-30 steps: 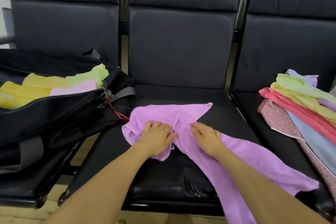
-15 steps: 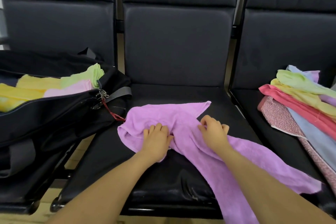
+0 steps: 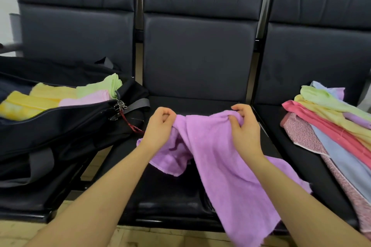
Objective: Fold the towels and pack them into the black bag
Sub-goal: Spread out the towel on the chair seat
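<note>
Purple towel [image 3: 224, 158] hangs at the centre of the frame, lifted by its top edge above the middle black seat [image 3: 172, 192], with its long lower part trailing down toward the lower right and over the seat's front edge. At its upper left end the left hand [image 3: 160, 128] has its fingers curled round a bunched corner of the cloth; at the upper right end the right hand [image 3: 244, 126] pinches the edge between thumb and curled fingers. The two hands are apart, with the top edge of the towel stretched loosely between them, and a crumpled fold sags below the left hand down toward the seat cushion. On the left seat, at the left of the frame, lies the black bag [image 3: 60, 126], open along its zip, with folded towels [image 3: 60, 96] in yellow, light green and pale pink showing inside it. A red cord [image 3: 130, 123] hangs from the zip pulls at the bag's near end, just left of the left hand. On the right seat, at the right edge of the frame, lies a loose pile of unfolded towels [image 3: 331, 126] in green, yellow, pink-red, light blue and lilac, over what looks like a speckled pink cloth, though its edges run out of view. Black padded seat backs [image 3: 198, 52] fill the upper half of the frame.
</note>
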